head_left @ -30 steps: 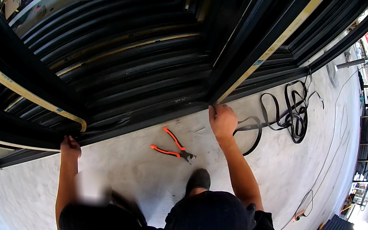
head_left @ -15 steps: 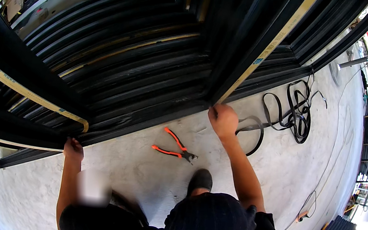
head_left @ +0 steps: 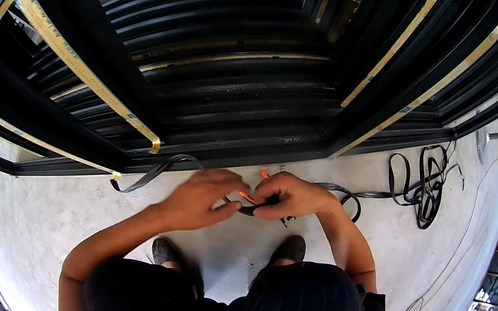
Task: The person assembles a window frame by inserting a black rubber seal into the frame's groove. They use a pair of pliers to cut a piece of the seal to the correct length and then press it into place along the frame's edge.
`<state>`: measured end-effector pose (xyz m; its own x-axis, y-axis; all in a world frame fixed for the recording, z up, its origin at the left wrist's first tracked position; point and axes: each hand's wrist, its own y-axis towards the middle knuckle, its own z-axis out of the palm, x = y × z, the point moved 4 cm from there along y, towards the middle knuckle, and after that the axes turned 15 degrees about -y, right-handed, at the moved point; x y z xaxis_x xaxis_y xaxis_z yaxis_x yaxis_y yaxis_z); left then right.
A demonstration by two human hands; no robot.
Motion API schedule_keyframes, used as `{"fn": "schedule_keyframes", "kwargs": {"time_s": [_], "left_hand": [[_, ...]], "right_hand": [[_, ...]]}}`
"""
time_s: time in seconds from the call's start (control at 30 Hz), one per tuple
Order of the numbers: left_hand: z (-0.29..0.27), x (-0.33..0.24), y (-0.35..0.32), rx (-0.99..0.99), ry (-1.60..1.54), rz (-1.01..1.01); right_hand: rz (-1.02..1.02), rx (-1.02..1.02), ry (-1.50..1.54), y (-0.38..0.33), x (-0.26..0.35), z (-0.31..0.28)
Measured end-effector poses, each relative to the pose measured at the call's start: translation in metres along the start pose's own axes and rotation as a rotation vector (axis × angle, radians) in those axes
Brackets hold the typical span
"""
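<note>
Your left hand (head_left: pixel 208 193) open, thumb apart from fingers, your right hand (head_left: pixel 286 200) pinching the flat black strip (head_left: pixel 155 173), orange-handled pliers (head_left: pixel 247 198) partly hidden beneath your hands on the concrete floor (head_left: pixel 60 211), strip tangled at right, black frame (head_left: pixel 224 147) beyond.

exposure: pale floor (head_left: pixel 35 207) bright; black frames (head_left: pixel 233 131) deep, detail sunk. highlights: thin sheen along frame edges; washed-out patches at far right rim. shadow: soft, on floor between the shoes (head_left: pixel 291 250). blur: slight, left hand (head_left: pixel 199 194). distortion: fisheye, straight edges bowed toward rim, corners black, blue fringing at right rim.
</note>
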<state>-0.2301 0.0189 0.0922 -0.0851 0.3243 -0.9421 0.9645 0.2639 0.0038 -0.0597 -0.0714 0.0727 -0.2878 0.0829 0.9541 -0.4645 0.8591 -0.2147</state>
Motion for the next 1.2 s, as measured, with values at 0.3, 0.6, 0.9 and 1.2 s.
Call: {"fn": "schedule_keyframes", "kwargs": {"time_s": [0.3,0.6,0.9,1.2], "left_hand": [[0.020,0.026,-0.019,0.003,-0.467,-0.346],[0.010,0.059,-0.044,-0.193,-0.517,-0.523],[0.008,0.076,-0.056,-0.280,-0.711,-0.598],[0.002,0.064,-0.061,-0.318,-0.741,-0.679]], "right_hand": [[0.017,-0.130,-0.300,0.020,-0.001,0.009],[-0.004,-0.976,-0.939,-0.014,0.002,0.026],[0.688,-0.482,-1.248,-0.027,-0.126,0.099],[-0.200,-0.283,-1.410,-0.010,-0.070,0.131]]}}
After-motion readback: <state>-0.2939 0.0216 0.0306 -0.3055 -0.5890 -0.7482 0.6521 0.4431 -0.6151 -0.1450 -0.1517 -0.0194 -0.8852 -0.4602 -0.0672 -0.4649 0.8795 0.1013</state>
